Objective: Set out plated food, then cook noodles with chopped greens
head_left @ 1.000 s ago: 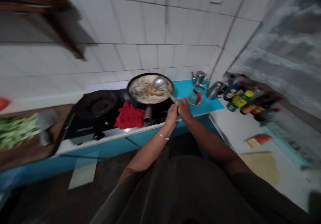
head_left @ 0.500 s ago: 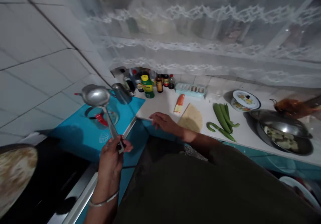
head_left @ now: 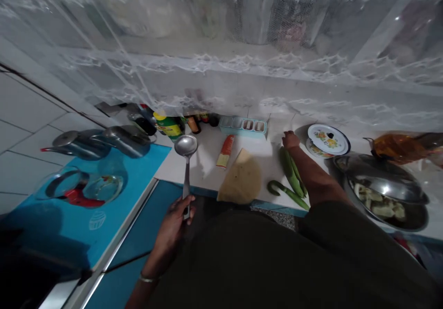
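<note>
My left hand (head_left: 178,216) is closed around the handle of a metal ladle (head_left: 186,146), its bowl raised above the counter's front edge. Stretched out to the right, my right hand (head_left: 290,139) is at the back of the counter, just beyond the long green peppers (head_left: 290,172). Its fingers are curled together, and what they hold is too small to make out. The forearm passes over part of the peppers. A lidded enamel pot (head_left: 328,140) with a flower pattern stands right of that hand. Left of the peppers lie a flat tan sheet (head_left: 242,177) and a red-and-yellow packet (head_left: 225,152).
A light blue seasoning box (head_left: 242,126) and several bottles, one green with a yellow cap (head_left: 168,125), line the wall. Metal pots (head_left: 126,142) and a glass bowl (head_left: 104,188) stand on the blue surface. At right, a metal lid (head_left: 384,175) partly covers a pan of pale chunks (head_left: 379,202).
My right hand has reached from the counter's front edge to the back right, beyond the peppers. My left hand has carried the ladle rightward, away from the blue surface. The view has turned right.
</note>
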Demonstrator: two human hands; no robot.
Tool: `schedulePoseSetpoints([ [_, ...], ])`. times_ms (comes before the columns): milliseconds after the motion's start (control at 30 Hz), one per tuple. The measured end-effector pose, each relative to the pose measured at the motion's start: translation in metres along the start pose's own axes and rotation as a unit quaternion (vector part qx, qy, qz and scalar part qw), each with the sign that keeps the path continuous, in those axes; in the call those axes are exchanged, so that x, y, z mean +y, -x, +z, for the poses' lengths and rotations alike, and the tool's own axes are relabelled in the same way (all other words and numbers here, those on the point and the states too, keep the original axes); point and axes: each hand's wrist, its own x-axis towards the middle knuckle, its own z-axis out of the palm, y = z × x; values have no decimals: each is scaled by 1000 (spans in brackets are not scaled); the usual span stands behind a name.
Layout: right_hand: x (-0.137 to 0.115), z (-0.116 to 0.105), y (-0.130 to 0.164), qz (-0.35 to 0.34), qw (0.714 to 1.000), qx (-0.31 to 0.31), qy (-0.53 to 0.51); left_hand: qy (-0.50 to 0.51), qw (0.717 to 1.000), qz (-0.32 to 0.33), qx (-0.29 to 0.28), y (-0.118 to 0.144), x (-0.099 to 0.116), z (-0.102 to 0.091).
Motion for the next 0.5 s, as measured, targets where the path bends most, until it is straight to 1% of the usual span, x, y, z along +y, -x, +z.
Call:
schedulePoseSetpoints([
  [67,4,5,-21,-11,999,-19,34,4,1000,-6,-9,-5,1,10],
  [133,7,8,-36,-25,997,-33,60,2,1000,-11,-13,-10,-1,16],
  [233,11,4,-48,-49,994,-43,82,-1,1000,-29,-5,-18,-3,20],
  [300,13,-4,-50,-71,993,-28,93,-2,999,-40,-6,-23,-2,19],
  [400,11,-13,-36,-107,989,19,103,-12,999,-41,-27,-27,3,18],
  [467,1,-7,-11,-148,983,32,100,-18,998,-39,-46,-29,9,18],
  [500,-7,1,6,-172,980,28,97,-21,998,-35,-54,-30,12,19],
])
